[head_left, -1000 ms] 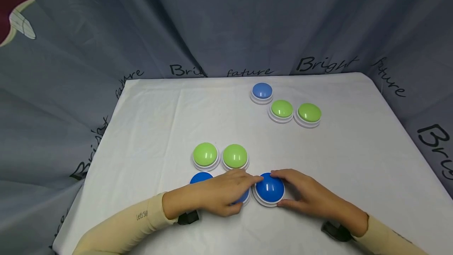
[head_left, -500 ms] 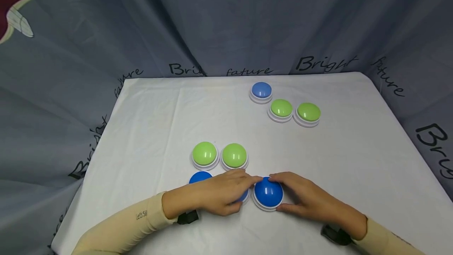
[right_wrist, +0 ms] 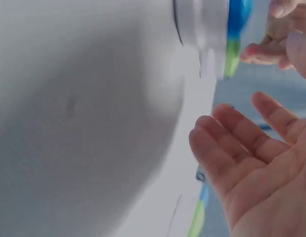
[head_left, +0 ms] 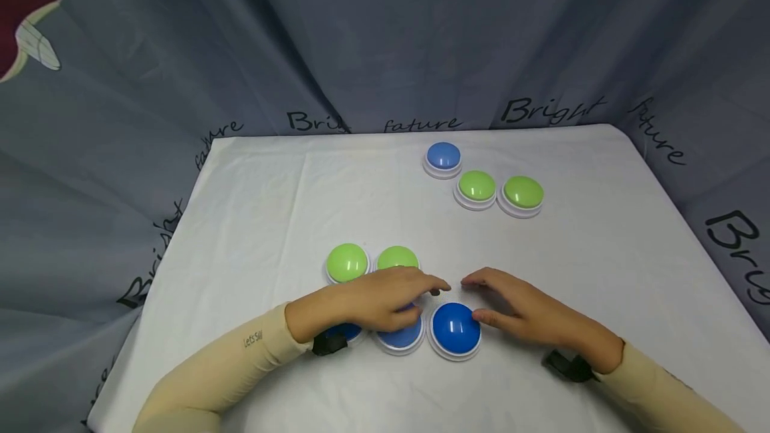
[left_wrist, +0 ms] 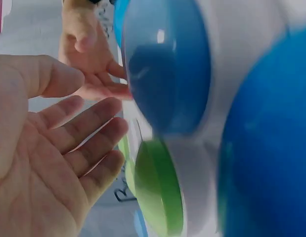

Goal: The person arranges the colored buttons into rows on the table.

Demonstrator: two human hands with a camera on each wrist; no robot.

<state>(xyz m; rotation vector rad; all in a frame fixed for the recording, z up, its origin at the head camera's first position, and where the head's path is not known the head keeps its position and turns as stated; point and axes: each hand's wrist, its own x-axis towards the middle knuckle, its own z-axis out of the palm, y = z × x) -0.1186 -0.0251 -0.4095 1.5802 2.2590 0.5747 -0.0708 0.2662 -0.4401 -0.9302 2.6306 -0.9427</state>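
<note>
Above the front row of blue dome buttons hovers my left hand (head_left: 388, 298), fingers loosely extended and palm bare in the left wrist view. Below it sit the middle blue button (head_left: 402, 338) and the left blue button (head_left: 344, 331), both partly hidden by the hand and wrist. The right blue button (head_left: 456, 330) stands uncovered on its white base. My right hand (head_left: 523, 309) is just to its right, fingers spread and holding nothing, thumb tip near the dome's edge. Two green buttons, one at the left (head_left: 347, 262) and one partly covered (head_left: 397, 257), lie behind the blue row.
Farther back on the white table (head_left: 252, 219) stand another blue button (head_left: 443, 158) and two green ones, a nearer-left green button (head_left: 476, 187) and a right green button (head_left: 523, 194). A grey curtain (head_left: 385, 52) hangs behind the table.
Both hands have lifted away from the right blue button, which the right hand gripped before. That button first slid slightly toward the front edge. The middle blue button now shows more.
</note>
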